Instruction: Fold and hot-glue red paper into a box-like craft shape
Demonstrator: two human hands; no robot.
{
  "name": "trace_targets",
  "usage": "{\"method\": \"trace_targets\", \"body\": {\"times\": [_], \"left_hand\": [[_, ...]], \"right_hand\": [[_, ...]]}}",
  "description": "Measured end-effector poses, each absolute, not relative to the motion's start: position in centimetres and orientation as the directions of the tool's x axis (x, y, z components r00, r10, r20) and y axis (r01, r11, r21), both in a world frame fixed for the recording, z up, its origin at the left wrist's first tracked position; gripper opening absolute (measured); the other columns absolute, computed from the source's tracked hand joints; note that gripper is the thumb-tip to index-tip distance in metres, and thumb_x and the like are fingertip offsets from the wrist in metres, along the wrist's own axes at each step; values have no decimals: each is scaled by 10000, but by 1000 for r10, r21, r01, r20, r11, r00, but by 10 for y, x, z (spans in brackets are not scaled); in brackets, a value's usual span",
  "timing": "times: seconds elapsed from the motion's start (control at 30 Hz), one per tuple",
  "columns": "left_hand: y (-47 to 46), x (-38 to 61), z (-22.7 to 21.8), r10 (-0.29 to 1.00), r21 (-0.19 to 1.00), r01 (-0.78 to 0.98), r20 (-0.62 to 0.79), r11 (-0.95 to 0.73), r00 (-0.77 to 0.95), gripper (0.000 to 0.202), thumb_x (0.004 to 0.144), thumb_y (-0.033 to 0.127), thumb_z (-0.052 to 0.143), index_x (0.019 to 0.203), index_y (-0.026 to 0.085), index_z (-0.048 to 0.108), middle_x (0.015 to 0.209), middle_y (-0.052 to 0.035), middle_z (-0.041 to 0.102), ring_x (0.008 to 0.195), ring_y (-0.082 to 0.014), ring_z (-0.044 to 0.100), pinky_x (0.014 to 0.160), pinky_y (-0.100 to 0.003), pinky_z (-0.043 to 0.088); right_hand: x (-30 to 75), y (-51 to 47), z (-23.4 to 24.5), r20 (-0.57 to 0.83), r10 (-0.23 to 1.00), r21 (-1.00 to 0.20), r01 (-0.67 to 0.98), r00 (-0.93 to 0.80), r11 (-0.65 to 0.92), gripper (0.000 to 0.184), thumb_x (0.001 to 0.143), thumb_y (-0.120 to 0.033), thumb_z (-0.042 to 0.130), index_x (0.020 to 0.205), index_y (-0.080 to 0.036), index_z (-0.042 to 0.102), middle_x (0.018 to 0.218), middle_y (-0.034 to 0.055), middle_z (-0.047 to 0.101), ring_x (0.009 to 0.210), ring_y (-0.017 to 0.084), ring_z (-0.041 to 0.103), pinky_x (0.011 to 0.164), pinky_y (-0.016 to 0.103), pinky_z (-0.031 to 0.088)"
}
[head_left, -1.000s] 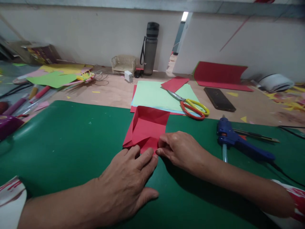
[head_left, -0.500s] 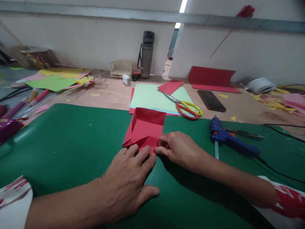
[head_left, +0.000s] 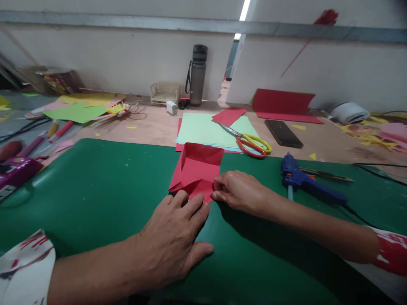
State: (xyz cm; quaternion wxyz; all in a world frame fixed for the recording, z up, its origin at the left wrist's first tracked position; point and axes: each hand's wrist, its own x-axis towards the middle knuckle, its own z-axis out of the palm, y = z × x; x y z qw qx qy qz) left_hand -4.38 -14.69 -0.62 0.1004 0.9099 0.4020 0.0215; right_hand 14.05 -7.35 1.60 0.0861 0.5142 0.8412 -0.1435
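Note:
A red paper box (head_left: 200,167), partly folded with raised sides, lies on the green mat (head_left: 121,186) in front of me. My left hand (head_left: 181,228) rests flat on its near edge, fingers stretched out and the thumb apart on the mat. At the near right corner, my right hand (head_left: 237,190) pinches the red paper between thumb and fingers. The fingertips partly hide that corner. The near flap bulges upward between the two hands.
Behind the box lie scissors (head_left: 251,144) on pale green paper sheets (head_left: 200,127). A blue glue gun (head_left: 305,180) and a phone (head_left: 282,133) are on the right. A dark bottle (head_left: 198,80) stands by the wall. Markers (head_left: 62,130) lie at left.
The view has shifted slightly, so everything sits a little further right. Both hands stay at the near edge of the red paper box, with barely any visible movement.

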Motion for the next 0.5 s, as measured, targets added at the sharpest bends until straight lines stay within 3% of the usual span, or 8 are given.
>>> {"method": "trace_targets", "body": {"times": [0.23, 0.5], "left_hand": [[-148, -46, -7, 737, 228, 725, -47, -649, 674, 515, 868, 514, 385, 1257, 180, 429, 1250, -96, 469, 967, -274, 388, 838, -484, 382], [-144, -42, -6, 725, 191, 720, -57, -667, 686, 609, 848, 590, 351, 1301, 185, 391, 1246, -111, 452, 941, -283, 383, 800, -489, 398]], "right_hand": [[140, -72, 16, -296, 839, -165, 890, -457, 426, 140, 795, -315, 536, 724, -213, 600, 702, 25, 652, 687, 174, 590, 502, 246, 260], [141, -69, 20, -318, 816, -185, 875, -483, 447, 90, 773, -253, 536, 735, -213, 606, 701, 17, 646, 675, 163, 577, 504, 241, 271]]}}
